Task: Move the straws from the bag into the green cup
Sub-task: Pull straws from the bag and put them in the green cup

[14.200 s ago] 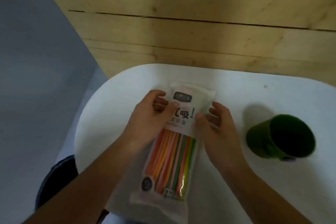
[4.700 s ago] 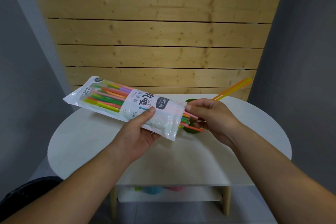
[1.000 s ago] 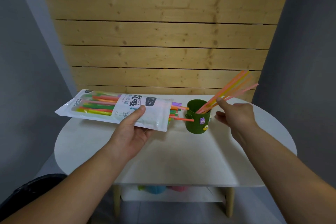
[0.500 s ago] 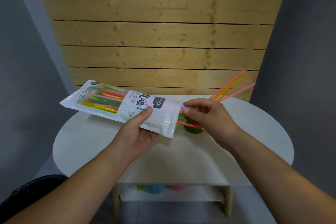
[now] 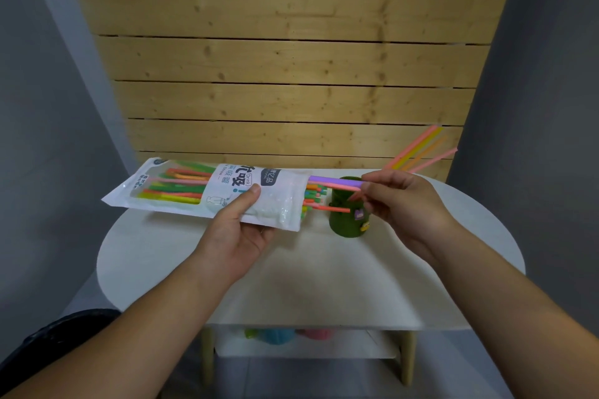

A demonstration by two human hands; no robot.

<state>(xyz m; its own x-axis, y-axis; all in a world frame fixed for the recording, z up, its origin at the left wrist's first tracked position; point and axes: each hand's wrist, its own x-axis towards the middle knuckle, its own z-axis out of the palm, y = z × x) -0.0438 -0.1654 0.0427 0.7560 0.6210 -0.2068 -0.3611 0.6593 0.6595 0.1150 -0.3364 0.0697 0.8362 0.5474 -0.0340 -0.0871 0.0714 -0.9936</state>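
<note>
I'm drawing 1 purple straw out of the bag, with the cup waiting just beside the bag's mouth.

The clear-and-white plastic straw bag (image 5: 207, 194) is held roughly level above the round white table (image 5: 324, 275). The left hand (image 5: 240, 230) grips it, thumb on top and fingers curled beneath, mouth aimed right toward the cup. The purple plastic straw (image 5: 334, 182) juts out of the mouth; the right hand (image 5: 402, 204) pinches its tip between thumb and fingertips. The dark green stickered cup (image 5: 346, 220) stands behind it, with 4 straws (image 5: 418, 152) leaning right. I judge the loose orange ends at the mouth could snag the pull.
</note>
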